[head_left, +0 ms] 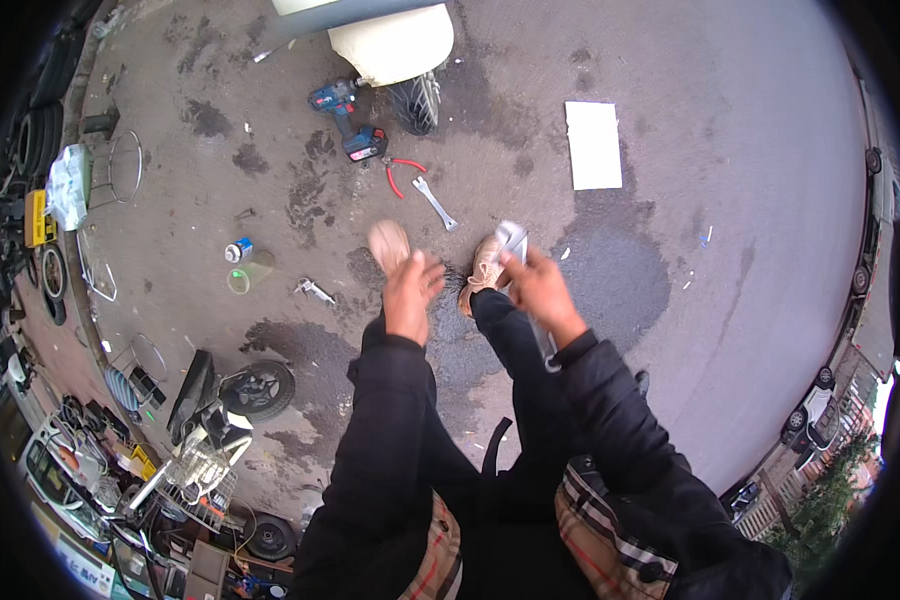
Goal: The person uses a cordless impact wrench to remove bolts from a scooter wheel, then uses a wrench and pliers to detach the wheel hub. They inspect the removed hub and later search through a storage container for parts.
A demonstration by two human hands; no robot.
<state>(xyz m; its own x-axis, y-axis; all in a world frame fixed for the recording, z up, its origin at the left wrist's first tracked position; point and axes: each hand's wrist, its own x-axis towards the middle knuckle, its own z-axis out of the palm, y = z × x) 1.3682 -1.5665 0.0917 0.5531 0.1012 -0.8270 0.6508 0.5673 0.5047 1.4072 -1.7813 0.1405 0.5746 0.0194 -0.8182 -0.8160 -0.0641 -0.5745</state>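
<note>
My right hand (pixel 543 295) is closed around a long silver wrench (pixel 511 237). Its broad head sticks out past my fingers over my right shoe, and its shaft runs back under my wrist; motion blurs it a little. Beside it my left hand (pixel 410 298) is held in the air with fingers apart and nothing visible in it. On the ground beyond my feet lie another silver wrench (pixel 435 204), red-handled pliers (pixel 398 177) and a blue cordless impact driver (pixel 345 118). The driver's nose is near the wheel (pixel 416 106) under a cream scooter body (pixel 394 46).
A blue-and-white can (pixel 238 250), a clear green cup (pixel 240 280) and a silver air gun (pixel 316 291) lie to the left. A white board (pixel 593 146) rests at the right. A parked scooter (pixel 220 425) and heaped parts line the lower left; tires (pixel 35 140) stand along the far left edge.
</note>
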